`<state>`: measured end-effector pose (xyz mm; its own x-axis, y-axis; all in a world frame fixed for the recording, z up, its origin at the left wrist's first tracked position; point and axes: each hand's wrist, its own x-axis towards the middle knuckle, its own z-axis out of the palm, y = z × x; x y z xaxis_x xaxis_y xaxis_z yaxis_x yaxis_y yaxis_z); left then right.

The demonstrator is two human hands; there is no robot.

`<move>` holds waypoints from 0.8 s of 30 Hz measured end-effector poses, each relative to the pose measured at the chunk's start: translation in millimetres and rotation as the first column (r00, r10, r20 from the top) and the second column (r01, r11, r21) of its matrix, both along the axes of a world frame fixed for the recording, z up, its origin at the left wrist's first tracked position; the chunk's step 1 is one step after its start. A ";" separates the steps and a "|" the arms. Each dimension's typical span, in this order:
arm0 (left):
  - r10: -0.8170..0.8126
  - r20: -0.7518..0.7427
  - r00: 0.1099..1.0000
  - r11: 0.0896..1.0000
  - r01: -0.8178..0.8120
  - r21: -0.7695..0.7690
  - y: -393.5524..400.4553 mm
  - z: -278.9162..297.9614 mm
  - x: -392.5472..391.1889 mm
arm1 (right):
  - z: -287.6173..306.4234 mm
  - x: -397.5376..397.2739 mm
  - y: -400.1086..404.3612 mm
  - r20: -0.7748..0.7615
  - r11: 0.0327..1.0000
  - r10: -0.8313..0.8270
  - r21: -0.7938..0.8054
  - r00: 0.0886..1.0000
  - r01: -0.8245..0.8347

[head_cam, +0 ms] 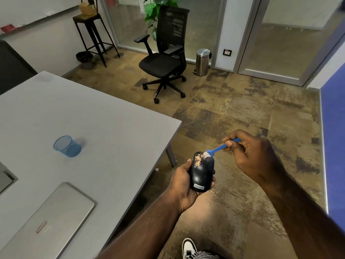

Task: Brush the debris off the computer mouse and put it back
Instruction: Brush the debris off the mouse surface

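Both hands point(183, 182) point(250, 154) closed, arms outstretched

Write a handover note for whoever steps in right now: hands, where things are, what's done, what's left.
Left hand: holds the black computer mouse out over the floor, beside the table corner.
Right hand: pinches the small blue brush, bristles on the front of the mouse.
Done: part of the mouse top looks clean; some debris lies on the carpet below.
Left: a tan debris patch remains on the front left of the mouse. Brush it off, then set the mouse back on the table, where the closed laptop and blue mesh cup sit.
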<state>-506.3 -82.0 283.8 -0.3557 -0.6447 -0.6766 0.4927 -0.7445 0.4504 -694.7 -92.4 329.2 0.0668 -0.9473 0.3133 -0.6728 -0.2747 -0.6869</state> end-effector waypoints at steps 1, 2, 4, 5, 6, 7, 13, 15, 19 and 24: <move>-0.004 0.003 1.000 1.000 0.004 0.001 0.2 0.0 -0.2 | 0.4 -0.5 0.8 -0.017 1.000 0.024 -0.005 1.000 -0.024; -0.007 0.007 1.000 1.000 0.007 0.001 0.2 0.3 0.2 | 0.9 -0.3 1.7 -0.041 0.999 0.047 -0.014 0.998 -0.048; -0.002 0.009 1.000 1.000 0.002 0.002 0.0 0.0 0.7 | 1.3 0.2 1.6 -0.060 0.999 0.042 -0.015 0.997 -0.043; 0.003 0.003 1.000 1.000 -0.003 0.001 0.3 -0.6 0.6 | 1.8 0.3 0.6 -0.052 1.000 0.018 -0.015 0.998 -0.019; 0.005 -0.005 1.000 1.000 -0.005 -0.002 0.5 -0.8 0.3 | 2.4 0.3 -0.2 -0.043 1.000 -0.003 -0.020 0.999 0.002; 0.002 -0.010 1.000 1.000 -0.002 -0.005 1.0 -0.5 -0.1 | 2.5 0.6 -0.5 -0.031 1.000 -0.012 -0.021 0.999 0.011; -0.009 -0.002 1.000 1.000 0.009 0.007 1.8 1.4 0.3 | 1.9 1.4 -0.1 -0.041 1.000 -0.004 -0.022 0.999 0.003; -0.006 -0.003 1.000 1.000 0.006 0.006 2.8 2.1 0.3 | 1.4 0.8 -1.1 -0.047 0.999 -0.035 -0.026 0.998 0.034; -0.022 0.013 1.000 1.000 0.022 0.002 2.7 1.7 0.4 | -1.0 -1.0 2.0 -0.049 0.999 0.027 -0.030 0.998 -0.029; -0.014 -0.004 1.000 1.000 0.014 0.018 2.7 0.9 -0.7 | 0.4 -3.6 -0.8 -0.054 0.998 -0.029 -0.053 0.998 0.026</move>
<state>-507.1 -79.3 284.7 -0.3675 -0.6275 -0.6865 0.4839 -0.7593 0.4350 -698.3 -93.1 329.6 0.0598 -0.9313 0.3593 -0.7167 -0.2906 -0.6339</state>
